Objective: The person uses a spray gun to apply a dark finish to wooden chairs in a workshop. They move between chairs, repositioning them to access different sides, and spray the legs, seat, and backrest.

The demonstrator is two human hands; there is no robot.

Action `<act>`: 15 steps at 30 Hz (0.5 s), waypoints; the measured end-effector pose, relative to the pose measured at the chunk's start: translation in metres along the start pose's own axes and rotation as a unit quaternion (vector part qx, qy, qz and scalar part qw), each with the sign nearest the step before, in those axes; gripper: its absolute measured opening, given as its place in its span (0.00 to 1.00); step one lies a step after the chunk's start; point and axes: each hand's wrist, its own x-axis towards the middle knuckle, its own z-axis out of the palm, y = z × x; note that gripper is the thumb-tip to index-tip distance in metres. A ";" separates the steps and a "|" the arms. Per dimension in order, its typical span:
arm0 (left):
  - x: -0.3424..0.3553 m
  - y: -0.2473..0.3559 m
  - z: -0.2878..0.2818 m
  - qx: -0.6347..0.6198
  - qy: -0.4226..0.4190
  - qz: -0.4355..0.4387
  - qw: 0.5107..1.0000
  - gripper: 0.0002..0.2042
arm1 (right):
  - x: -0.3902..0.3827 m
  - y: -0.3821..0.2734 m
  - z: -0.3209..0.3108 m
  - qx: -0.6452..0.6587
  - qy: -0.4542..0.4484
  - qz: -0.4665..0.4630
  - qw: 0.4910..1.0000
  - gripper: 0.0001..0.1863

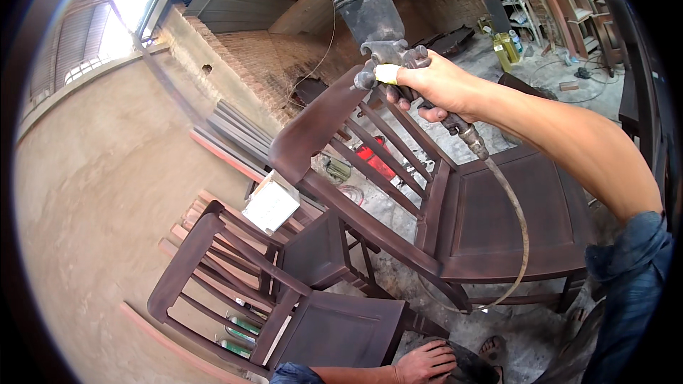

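Observation:
My right hand is wrapped round the grip of a paint spray gun. A dark, paint-stained cup sits on top of the gun, and a pale hose hangs from its lower end. The gun's nozzle is close to the top rail of a dark brown wooden chair. Low in the view, my left hand lies on my knee, holding nothing, its fingers loosely extended. Whether paint is leaving the nozzle, I cannot tell.
A second dark chair stands at the lower left, with another seat behind it. A white box is near wooden boards leaning by the wall. A red container and yellow cans stand on the floor; shelves rise far right.

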 end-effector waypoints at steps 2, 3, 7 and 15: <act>0.002 -0.001 -0.001 -0.002 0.000 0.000 1.000 0.16 | 0.011 0.008 -0.008 0.001 0.022 -0.008 1.000 0.13; 0.002 0.000 -0.001 -0.002 -0.002 0.000 1.000 0.16 | 0.014 0.011 -0.011 -0.002 0.030 -0.008 1.000 0.13; 0.003 0.000 0.000 -0.003 0.005 0.000 1.000 0.16 | 0.022 0.008 -0.020 -0.041 0.054 0.009 0.998 0.14; 0.001 0.000 -0.002 -0.001 0.000 -0.003 1.000 0.16 | 0.003 0.006 -0.019 -0.010 0.017 0.015 1.000 0.14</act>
